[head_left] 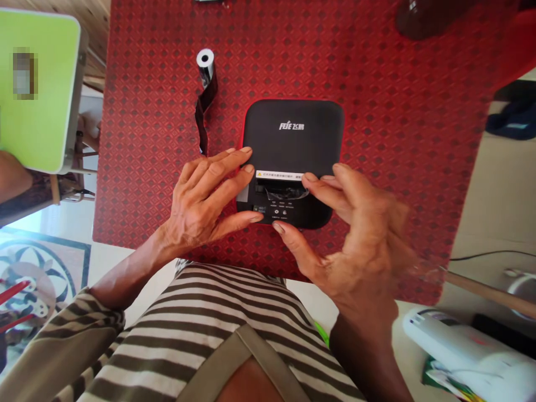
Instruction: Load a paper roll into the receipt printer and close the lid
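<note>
A black receipt printer with a white logo lies flat in front of me. Across it runs a white warning label, and a thin, shiny strip of film or paper shows in the slot below. My left hand rests against the printer's left side, fingers stretched out and thumb at the front corner. My right hand is at the right side, its index fingertip at the label's right end. Its thumb, held apart, is at the front edge. Nothing shows between those fingers.
A paper roll with a dark strip unwound stands on the red patterned table, beyond my left hand. A dark object sits at the far right. A green-topped table stands at left, with part of a person beside it.
</note>
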Demonstrator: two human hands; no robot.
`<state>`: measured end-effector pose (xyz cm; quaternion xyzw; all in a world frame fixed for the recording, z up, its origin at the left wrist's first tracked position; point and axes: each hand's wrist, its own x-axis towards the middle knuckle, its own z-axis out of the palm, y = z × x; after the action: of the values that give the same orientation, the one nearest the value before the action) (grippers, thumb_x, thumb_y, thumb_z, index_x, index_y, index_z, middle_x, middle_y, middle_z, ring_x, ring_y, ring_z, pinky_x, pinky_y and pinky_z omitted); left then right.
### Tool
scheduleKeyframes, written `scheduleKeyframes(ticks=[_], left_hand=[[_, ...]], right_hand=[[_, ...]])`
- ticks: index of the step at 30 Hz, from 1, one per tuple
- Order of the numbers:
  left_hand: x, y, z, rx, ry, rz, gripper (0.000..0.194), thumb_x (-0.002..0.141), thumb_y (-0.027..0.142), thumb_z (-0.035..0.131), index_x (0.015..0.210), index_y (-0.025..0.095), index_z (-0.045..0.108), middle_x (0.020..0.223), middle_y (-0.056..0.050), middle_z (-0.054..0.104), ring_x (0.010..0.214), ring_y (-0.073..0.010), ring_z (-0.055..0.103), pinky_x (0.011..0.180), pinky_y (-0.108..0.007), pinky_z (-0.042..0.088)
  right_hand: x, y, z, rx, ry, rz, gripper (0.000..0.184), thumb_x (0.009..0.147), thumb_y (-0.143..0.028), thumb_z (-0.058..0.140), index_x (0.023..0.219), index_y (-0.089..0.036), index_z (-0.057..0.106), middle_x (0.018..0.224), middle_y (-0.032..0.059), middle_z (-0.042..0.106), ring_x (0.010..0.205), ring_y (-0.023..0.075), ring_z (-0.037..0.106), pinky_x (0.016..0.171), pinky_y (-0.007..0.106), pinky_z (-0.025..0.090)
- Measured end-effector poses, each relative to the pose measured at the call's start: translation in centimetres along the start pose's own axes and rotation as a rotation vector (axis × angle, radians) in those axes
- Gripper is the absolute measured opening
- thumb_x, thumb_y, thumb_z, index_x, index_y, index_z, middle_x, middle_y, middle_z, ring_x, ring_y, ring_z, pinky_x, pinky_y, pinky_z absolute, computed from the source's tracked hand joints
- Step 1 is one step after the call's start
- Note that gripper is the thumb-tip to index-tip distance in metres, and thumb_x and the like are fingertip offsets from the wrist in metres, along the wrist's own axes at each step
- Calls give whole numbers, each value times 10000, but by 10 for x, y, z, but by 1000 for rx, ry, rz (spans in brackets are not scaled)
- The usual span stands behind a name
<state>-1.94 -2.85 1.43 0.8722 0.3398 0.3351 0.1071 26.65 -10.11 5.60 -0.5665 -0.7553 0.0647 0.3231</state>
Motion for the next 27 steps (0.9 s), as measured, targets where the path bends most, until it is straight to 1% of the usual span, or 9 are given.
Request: scheduleKeyframes(ticks=[4, 6, 8, 10, 13, 15, 20, 24, 27], left_hand=[[-1, 3, 0, -143, 6, -73, 667, 1296, 726, 735, 1826, 321, 730, 1852, -164, 813, 1634, -414, 837, 1323, -566, 680], [-2, 7, 3, -275, 42, -185, 576, 1291, 685, 762, 1778, 377, 772, 1842, -123, 810, 1637, -411, 821, 1317, -600, 704], [-5, 12, 10, -432, 128, -346, 537, 1256, 666, 824, 1740, 437, 782, 1783, -89, 821, 1582, -403, 838, 1255, -618, 752], [-10, 16, 18, -590, 203, -523, 573, 1210, 676, 889, 1713, 434, 762, 1679, -84, 851, 1482, -379, 876, 1183, -606, 793], [-13, 19, 26, -755, 177, -697, 592, 1172, 696, 935, 1620, 348, 768, 1555, -105, 897, 1435, -353, 894, 1174, -562, 805], [-12, 21, 25, -800, 141, -739, 602, 1153, 698, 958, 1592, 327, 778, 1552, -118, 905, 1454, -352, 887, 1190, -539, 792], [-4, 22, 18, -835, 132, -765, 598, 1116, 657, 1012, 1570, 330, 804, 1547, -111, 905, 1475, -355, 862, 1214, -542, 758], [-3, 22, 21, -889, 147, -819, 602, 1080, 630, 1035, 1561, 347, 809, 1540, -101, 889, 1499, -371, 829, 1230, -558, 736], [-2, 24, 25, -922, 163, -853, 609, 1069, 597, 1023, 1580, 358, 794, 1573, -92, 877, 1514, -372, 813, 1274, -570, 707]], right_hand=[[-3, 5, 3, 49, 10, -23, 867, 1203, -459, 920, 1955, -332, 508, 1573, 123, 951, 1453, 385, 908, 1230, 592, 743], [-7, 8, 5, 122, 31, -9, 892, 1181, -439, 942, 1964, -341, 527, 1599, 128, 934, 1489, 391, 897, 1273, 617, 752], [-13, 10, 9, 172, 92, 49, 864, 1173, -412, 941, 1956, -379, 577, 1626, 130, 912, 1499, 419, 891, 1265, 652, 765], [-20, 14, 13, 192, 227, 118, 769, 1180, -401, 917, 1904, -440, 665, 1600, 114, 911, 1419, 435, 919, 1131, 640, 810], [-27, 22, 22, 237, 349, 179, 685, 1156, -440, 934, 1818, -478, 763, 1530, 96, 928, 1291, 419, 960, 958, 580, 822], [-30, 26, 26, 267, 360, 201, 677, 1130, -474, 960, 1786, -479, 793, 1505, 88, 935, 1263, 403, 969, 966, 577, 822], [-35, 22, 27, 271, 369, 247, 619, 1136, -419, 977, 1733, -474, 821, 1418, 57, 960, 1189, 353, 989, 969, 523, 833], [-40, 16, 26, 220, 286, 293, 581, 1191, -397, 930, 1750, -438, 778, 1443, 61, 973, 1248, 354, 988, 1107, 574, 821], [-43, 18, 28, 211, 302, 246, 567, 1203, -438, 914, 1747, -378, 769, 1441, 77, 958, 1228, 352, 989, 1082, 582, 826]])
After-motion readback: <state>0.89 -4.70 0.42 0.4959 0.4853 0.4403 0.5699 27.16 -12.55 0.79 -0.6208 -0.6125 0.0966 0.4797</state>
